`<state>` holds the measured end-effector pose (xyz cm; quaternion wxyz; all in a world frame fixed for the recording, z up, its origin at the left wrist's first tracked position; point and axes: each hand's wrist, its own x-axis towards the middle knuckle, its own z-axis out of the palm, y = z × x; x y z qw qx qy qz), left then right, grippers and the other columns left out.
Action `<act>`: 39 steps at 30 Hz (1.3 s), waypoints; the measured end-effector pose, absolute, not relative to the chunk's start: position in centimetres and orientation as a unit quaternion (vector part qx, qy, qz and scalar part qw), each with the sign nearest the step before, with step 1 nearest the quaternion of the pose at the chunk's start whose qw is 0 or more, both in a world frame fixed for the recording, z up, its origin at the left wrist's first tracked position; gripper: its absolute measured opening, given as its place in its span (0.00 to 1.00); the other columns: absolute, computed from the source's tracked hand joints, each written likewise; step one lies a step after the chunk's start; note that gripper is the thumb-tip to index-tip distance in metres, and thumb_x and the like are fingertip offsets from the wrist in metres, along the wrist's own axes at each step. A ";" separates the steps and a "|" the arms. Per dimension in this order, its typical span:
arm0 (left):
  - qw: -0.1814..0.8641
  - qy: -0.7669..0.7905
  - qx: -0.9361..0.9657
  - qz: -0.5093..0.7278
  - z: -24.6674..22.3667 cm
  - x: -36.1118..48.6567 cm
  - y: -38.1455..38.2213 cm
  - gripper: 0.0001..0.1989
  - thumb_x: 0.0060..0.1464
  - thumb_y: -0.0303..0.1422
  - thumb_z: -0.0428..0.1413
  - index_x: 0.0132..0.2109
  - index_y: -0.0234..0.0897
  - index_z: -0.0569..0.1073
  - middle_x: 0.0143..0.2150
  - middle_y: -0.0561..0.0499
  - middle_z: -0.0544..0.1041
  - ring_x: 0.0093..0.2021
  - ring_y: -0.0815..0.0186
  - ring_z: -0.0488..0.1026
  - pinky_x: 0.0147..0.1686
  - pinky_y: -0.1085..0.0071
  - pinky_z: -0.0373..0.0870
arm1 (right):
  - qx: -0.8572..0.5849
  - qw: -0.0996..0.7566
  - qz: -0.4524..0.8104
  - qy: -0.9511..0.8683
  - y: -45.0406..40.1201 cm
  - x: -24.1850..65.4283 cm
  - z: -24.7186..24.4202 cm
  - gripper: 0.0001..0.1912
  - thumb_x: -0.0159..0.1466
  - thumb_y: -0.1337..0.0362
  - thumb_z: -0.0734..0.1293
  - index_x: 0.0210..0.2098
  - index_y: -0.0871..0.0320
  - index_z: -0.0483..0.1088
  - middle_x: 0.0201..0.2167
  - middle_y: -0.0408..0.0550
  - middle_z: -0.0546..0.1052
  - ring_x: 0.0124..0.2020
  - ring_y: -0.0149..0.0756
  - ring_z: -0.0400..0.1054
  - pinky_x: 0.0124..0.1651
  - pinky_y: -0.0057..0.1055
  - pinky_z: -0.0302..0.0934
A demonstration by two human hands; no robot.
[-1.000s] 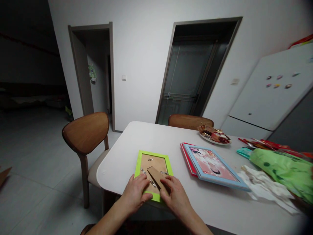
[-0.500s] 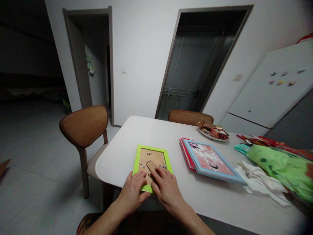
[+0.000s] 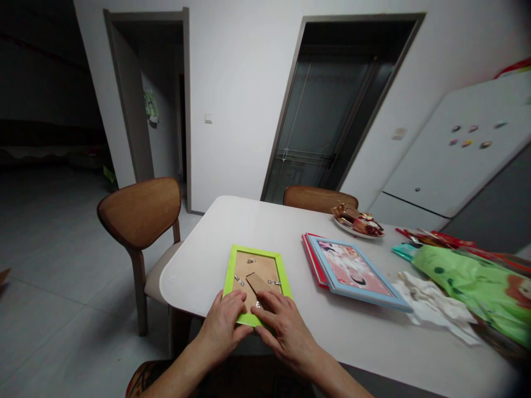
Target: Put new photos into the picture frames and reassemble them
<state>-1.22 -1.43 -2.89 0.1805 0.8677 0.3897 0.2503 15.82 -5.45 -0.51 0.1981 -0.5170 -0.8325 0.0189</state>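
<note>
Where the green frame (image 3: 282,272) lies: flat on the worktop (image 3: 257,221), back up, at the side nearest the person.
Left hand (image 3: 220,325): its grip is closed around the near left corner of the green frame, fingers on top, thumb against the near edge.
Right hand (image 3: 284,326): fingers curl over the stand flap (image 3: 257,281), thumb by the green frame's near edge; I cannot tell whether this grip pinches anything.
Metal clips (image 3: 274,282): four show on the backing board (image 3: 265,267) inside the green frame.
Blue picture frame (image 3: 352,268): right of the green frame, picture up, lying on a red item (image 3: 312,257).
Crumpled tissue (image 3: 435,309): farther right of the green frame, beside a green bag (image 3: 464,279).
Plate (image 3: 357,234): beyond the green frame and to its right, piled with things.
Wooden chair (image 3: 141,213): left of the green frame.
</note>
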 end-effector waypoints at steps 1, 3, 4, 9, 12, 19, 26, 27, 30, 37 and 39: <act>0.180 0.389 0.867 0.253 -2.9 -1.3 -1.5 0.13 0.42 0.31 0.56 0.38 0.36 0.66 0.51 0.44 0.65 0.53 0.60 0.58 0.53 0.54 0.49 | -0.514 0.204 0.021 -0.833 -5.4 15.9 -0.6 0.15 0.55 0.61 0.60 0.43 0.47 0.65 0.48 0.46 0.63 0.50 0.39 0.53 0.49 0.39 0.48; 0.182 0.387 0.866 0.259 -3.0 -1.3 -1.6 0.13 0.42 0.31 0.56 0.38 0.36 0.66 0.51 0.44 0.66 0.53 0.59 0.58 0.52 0.53 0.50 | -0.519 0.221 0.021 -0.825 -5.0 16.3 -0.8 0.15 0.55 0.62 0.59 0.43 0.49 0.65 0.48 0.46 0.63 0.50 0.38 0.54 0.49 0.38 0.50; 0.184 0.387 0.865 0.261 -3.1 -1.4 -1.6 0.14 0.42 0.31 0.56 0.39 0.37 0.66 0.50 0.44 0.66 0.53 0.59 0.58 0.52 0.53 0.50 | -0.535 0.232 0.014 -0.812 -4.6 16.5 -0.9 0.15 0.56 0.62 0.58 0.43 0.50 0.65 0.48 0.48 0.63 0.49 0.38 0.55 0.48 0.37 0.50; 0.184 0.387 0.862 0.269 -3.2 -1.4 -1.6 0.17 0.41 0.32 0.57 0.41 0.37 0.66 0.50 0.44 0.66 0.52 0.59 0.59 0.52 0.52 0.49 | -0.667 0.200 -0.045 -0.717 -2.0 17.9 -1.1 0.14 0.57 0.65 0.55 0.38 0.57 0.68 0.39 0.53 0.68 0.41 0.39 0.59 0.42 0.35 0.54; 0.183 0.386 0.862 0.274 -3.3 -1.4 -1.6 0.16 0.41 0.32 0.57 0.40 0.37 0.66 0.50 0.44 0.66 0.52 0.59 0.59 0.52 0.53 0.49 | -0.670 0.182 -0.056 -0.717 -1.2 18.1 -1.1 0.14 0.57 0.67 0.54 0.34 0.58 0.70 0.36 0.53 0.68 0.38 0.39 0.59 0.40 0.33 0.54; 0.182 0.385 0.860 0.282 -3.7 -1.4 -1.4 0.17 0.41 0.33 0.56 0.42 0.38 0.66 0.50 0.45 0.66 0.52 0.58 0.59 0.52 0.52 0.49 | -0.663 0.219 -0.042 -0.715 -0.8 18.2 -1.5 0.14 0.58 0.68 0.54 0.33 0.60 0.70 0.36 0.53 0.68 0.40 0.38 0.58 0.43 0.32 0.52; 0.182 0.388 0.860 0.278 -3.5 -1.3 -1.6 0.17 0.41 0.33 0.56 0.41 0.38 0.66 0.50 0.45 0.67 0.52 0.59 0.59 0.52 0.52 0.49 | -0.665 0.224 -0.036 -0.711 -0.5 18.4 -1.6 0.14 0.56 0.71 0.53 0.30 0.61 0.69 0.34 0.52 0.68 0.38 0.37 0.58 0.43 0.31 0.52; 0.182 0.389 0.859 0.279 -3.5 -1.3 -1.6 0.17 0.41 0.32 0.56 0.41 0.38 0.66 0.50 0.45 0.67 0.53 0.59 0.59 0.52 0.53 0.49 | -0.666 0.224 -0.035 -0.711 -0.5 18.4 -1.6 0.13 0.56 0.71 0.54 0.29 0.61 0.69 0.33 0.52 0.68 0.38 0.37 0.58 0.43 0.30 0.52; 0.182 0.390 0.859 0.278 -3.5 -1.3 -1.6 0.17 0.41 0.32 0.57 0.42 0.37 0.66 0.50 0.44 0.66 0.53 0.59 0.59 0.53 0.53 0.49 | -0.671 0.222 -0.037 -0.707 -0.6 18.5 -1.6 0.12 0.55 0.72 0.54 0.27 0.61 0.69 0.31 0.51 0.67 0.36 0.37 0.58 0.41 0.30 0.52; 0.190 0.388 0.859 0.274 -3.4 -1.3 -1.6 0.16 0.41 0.32 0.57 0.40 0.36 0.66 0.50 0.45 0.67 0.53 0.59 0.59 0.53 0.53 0.49 | -0.658 0.217 -0.048 -0.720 -0.9 17.9 -1.0 0.12 0.56 0.69 0.55 0.31 0.60 0.70 0.35 0.51 0.69 0.39 0.37 0.59 0.42 0.31 0.51; 0.195 0.389 0.859 0.271 -3.4 -1.3 -1.6 0.17 0.40 0.31 0.57 0.41 0.36 0.66 0.49 0.45 0.67 0.53 0.59 0.59 0.53 0.53 0.48 | -0.643 0.228 -0.042 -0.730 -0.5 16.8 -0.8 0.12 0.57 0.66 0.56 0.35 0.57 0.69 0.37 0.49 0.69 0.39 0.36 0.59 0.41 0.30 0.51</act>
